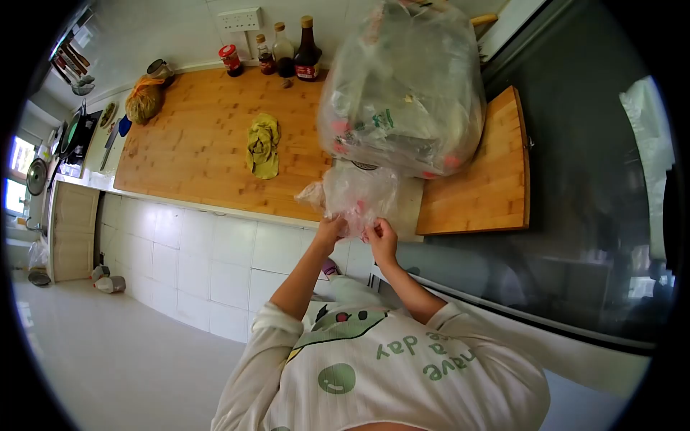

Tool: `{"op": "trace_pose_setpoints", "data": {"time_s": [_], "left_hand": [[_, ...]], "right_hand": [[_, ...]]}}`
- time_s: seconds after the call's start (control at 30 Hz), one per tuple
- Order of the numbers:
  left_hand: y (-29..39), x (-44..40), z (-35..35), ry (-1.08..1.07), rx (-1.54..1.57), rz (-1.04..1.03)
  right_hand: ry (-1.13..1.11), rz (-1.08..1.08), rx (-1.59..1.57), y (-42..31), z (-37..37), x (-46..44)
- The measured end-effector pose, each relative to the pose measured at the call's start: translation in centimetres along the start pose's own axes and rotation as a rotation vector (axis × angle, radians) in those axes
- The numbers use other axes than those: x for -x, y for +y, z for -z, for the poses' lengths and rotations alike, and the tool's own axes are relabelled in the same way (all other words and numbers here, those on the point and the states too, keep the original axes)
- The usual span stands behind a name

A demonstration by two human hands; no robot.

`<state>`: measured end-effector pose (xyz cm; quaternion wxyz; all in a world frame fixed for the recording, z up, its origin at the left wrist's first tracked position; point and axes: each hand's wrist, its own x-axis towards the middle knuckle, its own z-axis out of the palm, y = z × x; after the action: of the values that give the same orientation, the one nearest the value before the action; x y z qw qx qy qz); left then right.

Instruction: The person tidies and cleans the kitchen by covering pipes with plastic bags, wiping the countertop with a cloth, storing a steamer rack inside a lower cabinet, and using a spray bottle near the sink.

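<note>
small clear crinkled plastic bag at counter edge, directly beyond hands; left hand and right hand pinch its near edge. bulky translucent plastic sack crowds far side; crumpled yellow-green cloth lies left.

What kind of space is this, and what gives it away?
Most likely a home kitchen: sauce bottles stand against the wall behind a wooden board, a wok sits on the stove at the far left, and a strainer hangs above.
</note>
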<state>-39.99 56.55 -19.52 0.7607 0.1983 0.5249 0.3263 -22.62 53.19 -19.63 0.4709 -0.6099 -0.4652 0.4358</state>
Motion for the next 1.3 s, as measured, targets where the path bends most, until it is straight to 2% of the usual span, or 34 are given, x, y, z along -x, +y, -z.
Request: {"op": "trace_pose_setpoints", "data": {"time_s": [0.03,0.07,0.1,0.17,0.23,0.3,0.37,0.43,0.5,0.57,0.67,0.73,0.8,0.93,1.0,1.07,1.13,1.2,1.27,1.3], "left_hand": [[0.3,2.0,0.4,-0.039,0.166,-0.049],[1.4,4.4,0.7,-0.025,0.166,-0.049],[3.2,7.2,0.9,-0.025,0.244,-0.063],[3.4,9.9,3.1,-0.005,0.323,-0.082],[3.5,10.9,6.9,0.178,0.195,-0.284],[4.5,13.2,10.5,0.307,0.187,-0.338],[5.3,15.9,14.4,0.307,0.616,-0.554],[6.9,19.7,18.6,0.409,0.742,-0.61],[7.2,23.9,24.8,0.393,0.988,-0.729],[6.7,28.2,29.5,0.517,1.05,-0.753],[5.0,34.0,35.2,0.545,1.163,-0.893],[3.5,38.3,39.9,0.434,1.232,-1.034],[2.5,43.1,44.2,0.429,1.247,-1.101],[0.5,49.7,50.3,0.36,1.285,-1.185],[-0.6,51.0,52.7,0.386,1.288,-1.202],[-2.0,51.2,55.1,0.414,1.289,-1.213],[-2.8,51.3,57.9,0.331,1.279,-1.197],[-2.2,52.7,59.1,0.337,1.266,-1.208],[-2.3,53.7,62.0,0.347,1.253,-1.218],[-2.3,53.9,64.9,0.422,1.234,-1.214]], "right_hand": [[-0.02,0.077,0.077,-1.0,-0.5,0.8],[-0.031,0.179,0.258,-3.8,-1.0,1.6],[-0.044,0.179,0.249,-6.1,-1.9,2.0],[-0.277,0.343,0.222,-9.4,-4.1,3.3],[-0.396,0.372,0.193,-11.9,-7.5,3.6],[-0.548,0.513,0.146,-14.1,-11.0,4.6],[-0.629,0.552,0.112,-15.6,-14.3,5.7],[-0.714,0.553,0.036,-16.9,-18.2,6.6],[-0.791,0.553,-0.035,-18.0,-22.7,8.1],[-0.808,0.395,-0.116,-19.2,-26.8,10.6],[-1.021,0.353,-0.142,-19.8,-32.8,14.7],[-1.134,0.338,-0.16,-20.2,-37.2,17.0],[-1.144,0.246,-0.348,-21.2,-42.3,18.0],[-1.203,0.247,-0.333,-26.6,-51.0,22.5],[-1.402,0.001,-0.415,-28.5,-55.3,25.3],[-1.462,0.076,-0.317,-30.3,-58.9,28.2],[-1.514,0.155,-0.213,-32.1,-62.9,31.0],[-1.482,0.378,-0.095,-33.1,-66.8,33.2],[-1.55,0.37,-0.088,-33.0,-71.4,34.2],[-1.602,0.359,-0.081,-32.7,-74.7,34.7]]}}
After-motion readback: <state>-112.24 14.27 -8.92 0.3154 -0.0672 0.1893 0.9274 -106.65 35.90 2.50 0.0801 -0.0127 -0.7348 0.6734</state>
